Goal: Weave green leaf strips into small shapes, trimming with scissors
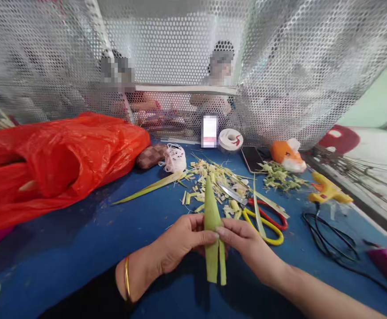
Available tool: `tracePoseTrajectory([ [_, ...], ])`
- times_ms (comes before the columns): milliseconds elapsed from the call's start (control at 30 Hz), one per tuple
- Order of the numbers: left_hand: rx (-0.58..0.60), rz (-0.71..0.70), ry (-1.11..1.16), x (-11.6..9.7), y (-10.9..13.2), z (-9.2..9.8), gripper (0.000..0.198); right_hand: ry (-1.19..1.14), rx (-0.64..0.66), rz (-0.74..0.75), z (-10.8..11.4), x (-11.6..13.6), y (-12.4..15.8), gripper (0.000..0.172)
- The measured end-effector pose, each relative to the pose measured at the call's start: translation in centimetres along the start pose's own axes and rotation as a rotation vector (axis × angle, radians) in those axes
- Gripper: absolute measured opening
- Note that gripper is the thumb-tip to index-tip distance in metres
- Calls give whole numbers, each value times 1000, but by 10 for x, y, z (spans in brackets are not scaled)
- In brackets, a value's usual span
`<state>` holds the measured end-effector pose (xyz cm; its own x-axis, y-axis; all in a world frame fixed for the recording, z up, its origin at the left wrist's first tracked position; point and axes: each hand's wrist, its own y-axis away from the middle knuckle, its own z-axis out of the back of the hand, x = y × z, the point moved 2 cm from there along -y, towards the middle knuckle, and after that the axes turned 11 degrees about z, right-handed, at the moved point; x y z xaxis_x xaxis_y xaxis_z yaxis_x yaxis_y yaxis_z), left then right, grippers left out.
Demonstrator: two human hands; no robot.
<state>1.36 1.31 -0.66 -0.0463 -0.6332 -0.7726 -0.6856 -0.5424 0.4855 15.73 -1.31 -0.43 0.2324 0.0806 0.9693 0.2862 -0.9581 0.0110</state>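
Nearest you, your left wrist wears a gold bangle (127,277), and your left hand (180,241) and right hand (243,241) meet over the blue counter (80,248). Both hold one green leaf strip (211,212). Your left fingers (204,236) pinch it from the left and your right fingers press it from the right, so both hands are closed on the leaf at its middle. The leaf is folded to a point that faces away from you, and its two loose ends hang toward you, just above the counter. Just beyond your right hand lie scissors (263,219) with one yellow and one red handle, their blades reaching into a heap of pale cuttings (213,175). A long leaf (150,188) lies to the left of the heap, with a spool of white thread (175,158) behind it. Farther right sit a smaller pile of green scraps (280,177), a yellow glue gun (328,190) and a black cord (326,239) looped on the counter. A red plastic bag (54,164) fills the left side, well apart from your hands. A tape roll (230,139) and a dark phone (251,158) rest at the far edge, against a perforated screen (296,66); two people sit behind it.
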Motion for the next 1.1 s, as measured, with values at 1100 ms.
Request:
tracePoseTrajectory([
  [1100,35,-17,-29,0,2,1,28,-100,47,-36,5,-1,-1,43],
])
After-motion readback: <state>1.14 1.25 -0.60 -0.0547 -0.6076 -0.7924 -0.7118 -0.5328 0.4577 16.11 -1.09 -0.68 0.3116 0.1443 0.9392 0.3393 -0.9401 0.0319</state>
